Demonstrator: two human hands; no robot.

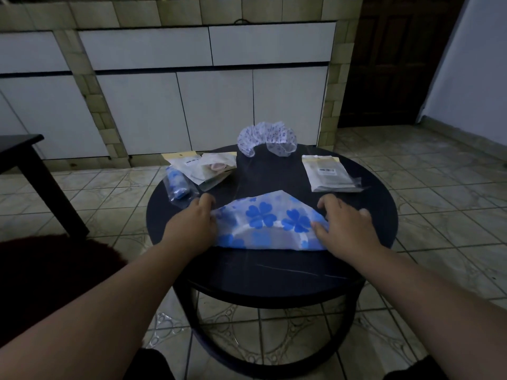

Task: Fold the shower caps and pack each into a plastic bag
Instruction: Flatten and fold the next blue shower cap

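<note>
Here the left hand (196,223) and right hand (343,224) press the blue-clover shower cap (267,223) flat, fingers relaxed; the slick plastic may spring open once they release it.

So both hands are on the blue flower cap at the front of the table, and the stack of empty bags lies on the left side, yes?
Nearly. Both the left hand and right hand are on the blue flower cap, but the head view shows the stack of empty bags on the right side of the table.
</note>
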